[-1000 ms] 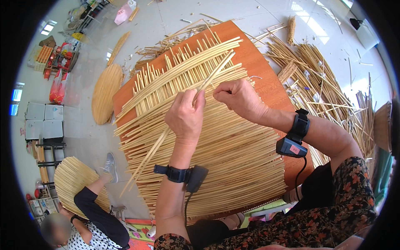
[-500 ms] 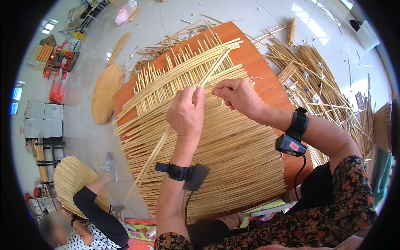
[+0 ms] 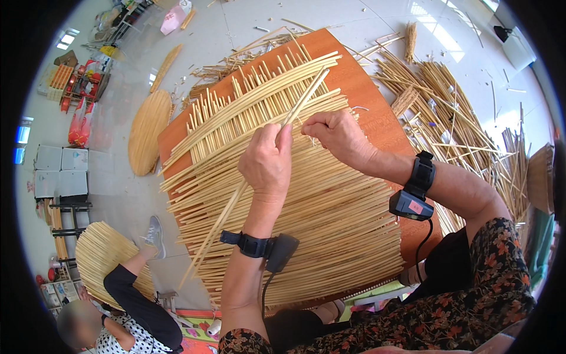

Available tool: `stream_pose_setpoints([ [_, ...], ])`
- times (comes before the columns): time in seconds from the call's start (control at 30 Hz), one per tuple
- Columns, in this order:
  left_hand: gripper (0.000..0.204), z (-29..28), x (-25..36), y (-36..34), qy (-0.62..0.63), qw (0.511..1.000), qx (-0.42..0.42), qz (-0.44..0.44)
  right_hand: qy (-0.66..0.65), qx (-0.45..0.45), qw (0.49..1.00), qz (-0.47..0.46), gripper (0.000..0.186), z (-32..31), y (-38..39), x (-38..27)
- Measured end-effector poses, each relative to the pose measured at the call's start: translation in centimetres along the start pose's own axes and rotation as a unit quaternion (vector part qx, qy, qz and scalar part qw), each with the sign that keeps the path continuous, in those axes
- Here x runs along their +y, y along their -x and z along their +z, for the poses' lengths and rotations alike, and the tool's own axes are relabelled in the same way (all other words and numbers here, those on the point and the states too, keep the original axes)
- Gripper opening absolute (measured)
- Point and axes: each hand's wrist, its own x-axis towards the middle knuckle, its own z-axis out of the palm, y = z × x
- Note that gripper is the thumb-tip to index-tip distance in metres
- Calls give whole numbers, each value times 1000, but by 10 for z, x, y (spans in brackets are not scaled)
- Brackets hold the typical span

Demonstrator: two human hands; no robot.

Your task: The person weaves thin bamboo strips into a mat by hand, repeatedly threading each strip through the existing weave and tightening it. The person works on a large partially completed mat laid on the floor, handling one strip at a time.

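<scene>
Stalks (image 3: 309,91), pale and slim, ran slantwise through the left hand (image 3: 266,159), and what a firm grasp it was: thumb pressed to curled fingers, the far ends jutting beyond the knuckles, the near ends trailing past the wrist toward the lower left! They were up above the mat (image 3: 312,218), that broad spread of close-laid, straw-coloured rods covering much of the reddish-brown surface (image 3: 380,109). Just beside it came the right hand (image 3: 339,135), fingers curled in, thumb and forefinger drawn together, and whether a thin strand sat between those tips, one could not tell. Black straps (image 3: 424,174) circled both wrists. Beyond the hands, a loose band of rods (image 3: 253,97) lay crosswise over others. Off to the right, a big heap of straw (image 3: 454,112) sprawled on the pale floor (image 3: 283,12); over to the left lay an oval panel (image 3: 147,138), and at lower left, another person (image 3: 141,301) sat by a rounded panel (image 3: 103,259).
</scene>
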Motion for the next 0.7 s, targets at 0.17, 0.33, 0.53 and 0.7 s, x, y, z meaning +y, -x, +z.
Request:
stream_pose_setpoints([
  [0.17, 24, -1, 1, 1, -17, 1000, 5, 17, -19, -9, 1000, 18, 23, 0, 2, 0],
  [0.33, 24, -1, 5, 5, -3, 1000, -20, 1, -21, -16, 999, 33, 22, -2, 5, -3],
  [0.53, 20, 3, 9, 9, 14, 1000, -17, 9, -47, -17, 998, 34, 22, -4, 1, -1],
  [0.7, 17, 4, 6, 5, -30, 998, 22, 49, -213, -26, 968, 127, 28, 7, -3, 4],
])
